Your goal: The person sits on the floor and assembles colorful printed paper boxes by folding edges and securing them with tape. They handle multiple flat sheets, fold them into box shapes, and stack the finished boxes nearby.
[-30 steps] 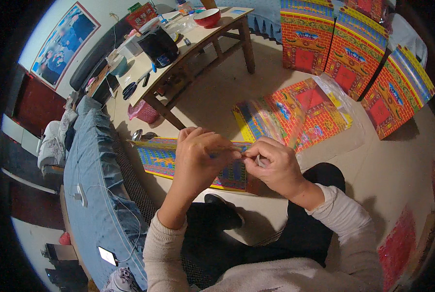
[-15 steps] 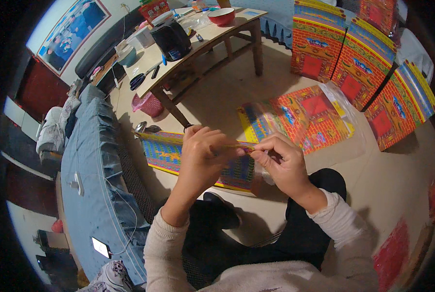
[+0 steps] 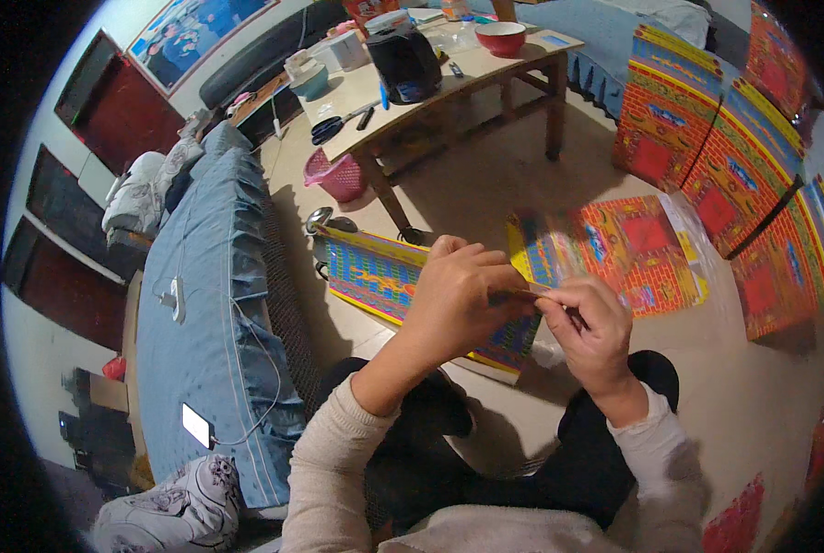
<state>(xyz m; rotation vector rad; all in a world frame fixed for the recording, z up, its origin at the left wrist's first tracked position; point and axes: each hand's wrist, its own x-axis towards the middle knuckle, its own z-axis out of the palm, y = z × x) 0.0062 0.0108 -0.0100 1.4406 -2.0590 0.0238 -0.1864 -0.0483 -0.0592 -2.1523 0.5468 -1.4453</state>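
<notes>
My left hand and my right hand meet in front of me, fingers pinched together on a thin strip or edge of the colourful patterned paper sheet. That sheet is blue, yellow and red and hangs from my hands down toward the floor on the left. What exactly sits between the fingertips is too small to tell. I sit with dark trousers, knees below the hands.
More patterned sheets in a clear bag lie on the floor ahead. Folded red-and-yellow paper boxes stand at the right. A wooden table with a black bag, a red bowl and scissors stands behind. A pink basket sits under it. A blue-covered bed runs along my left.
The view has shifted slightly, so the table and bed sit a little differently. My hands stay together on the paper edge, with the fingers slightly rearranged.
</notes>
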